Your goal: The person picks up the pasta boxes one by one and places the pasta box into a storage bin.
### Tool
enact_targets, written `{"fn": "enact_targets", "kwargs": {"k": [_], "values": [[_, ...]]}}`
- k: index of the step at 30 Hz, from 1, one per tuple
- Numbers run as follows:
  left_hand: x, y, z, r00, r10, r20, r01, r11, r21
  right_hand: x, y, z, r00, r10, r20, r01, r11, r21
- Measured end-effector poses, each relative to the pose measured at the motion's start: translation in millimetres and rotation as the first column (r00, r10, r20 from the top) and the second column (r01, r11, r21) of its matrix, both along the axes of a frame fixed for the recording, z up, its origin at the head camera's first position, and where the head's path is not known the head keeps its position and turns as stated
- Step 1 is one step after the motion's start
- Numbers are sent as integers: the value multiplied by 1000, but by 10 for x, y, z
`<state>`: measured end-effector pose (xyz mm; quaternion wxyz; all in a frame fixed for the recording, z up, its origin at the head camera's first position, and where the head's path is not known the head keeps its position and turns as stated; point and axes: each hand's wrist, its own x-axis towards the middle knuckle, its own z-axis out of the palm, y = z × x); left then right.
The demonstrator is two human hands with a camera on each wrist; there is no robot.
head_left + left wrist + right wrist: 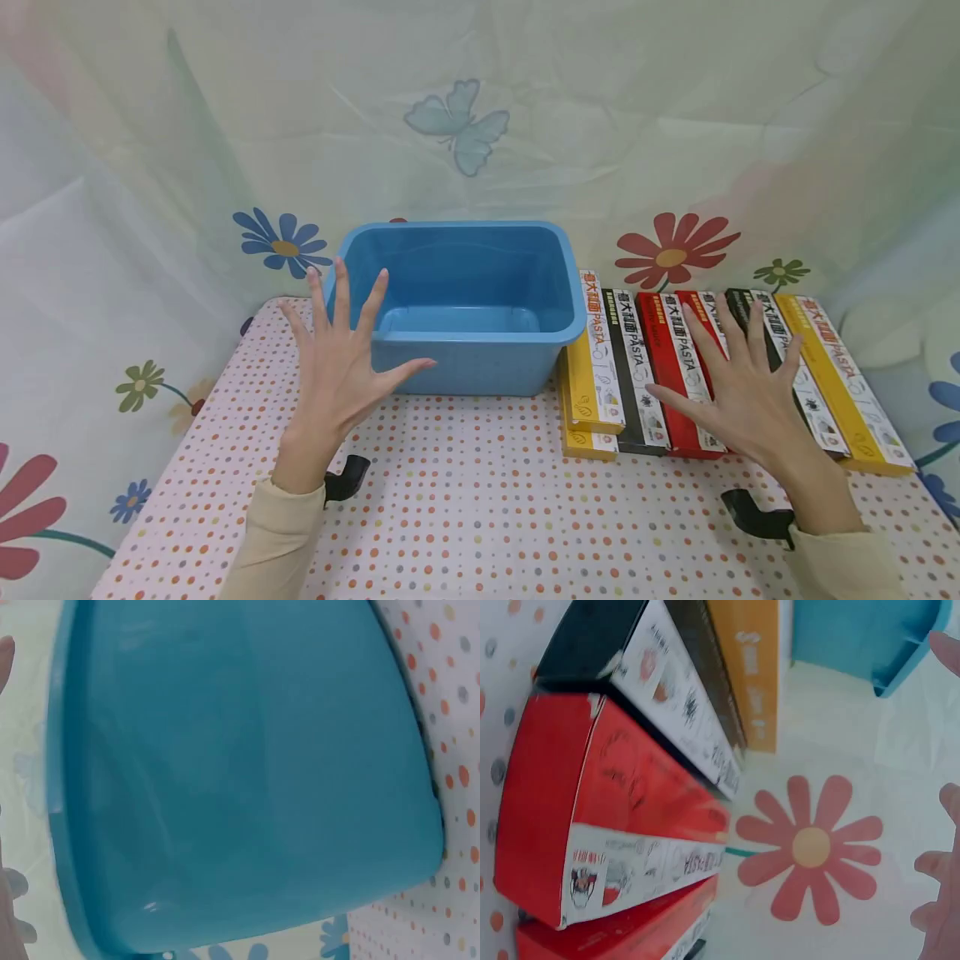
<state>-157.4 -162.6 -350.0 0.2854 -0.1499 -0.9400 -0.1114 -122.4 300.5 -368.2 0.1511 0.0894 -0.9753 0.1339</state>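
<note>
A blue plastic tub (457, 367) stands at the back middle of the table, with nothing seen inside it. My left hand (337, 367) hovers in front of its left end, fingers spread wide, holding nothing. The tub's side wall (255, 772) fills the left wrist view. On the right, my right hand (750, 392) is held with spread fingers above a row of pasta boxes and grips none. In that row are yellow boxes (581, 392), a black box (645, 417), red boxes (678, 408), a dark box partly behind the hand, and a yellow box (862, 417) at the right end.
At the row's left end, one yellow box lies on top of another, close beside the tub. A dotted cloth (480, 517) covers the table. Behind hangs a flower-patterned curtain (570, 150). Each wrist carries a black camera mount (347, 477).
</note>
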Motion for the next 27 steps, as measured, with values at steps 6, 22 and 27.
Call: {"fn": "enact_targets", "kwargs": {"k": [6,22,27], "values": [[224,62,39,995,27,-99,-4,974,228,103,-103,21,999,40,-17,-42,991,-123],[433,634,-252,957,-208,203,-112,382,918,275,-890,-362,997,48,68,1,812,-584],[287,760,-298,961,-266,70,-31,148,988,224,-1041,-536,986,-11,168,112,788,-605]]}}
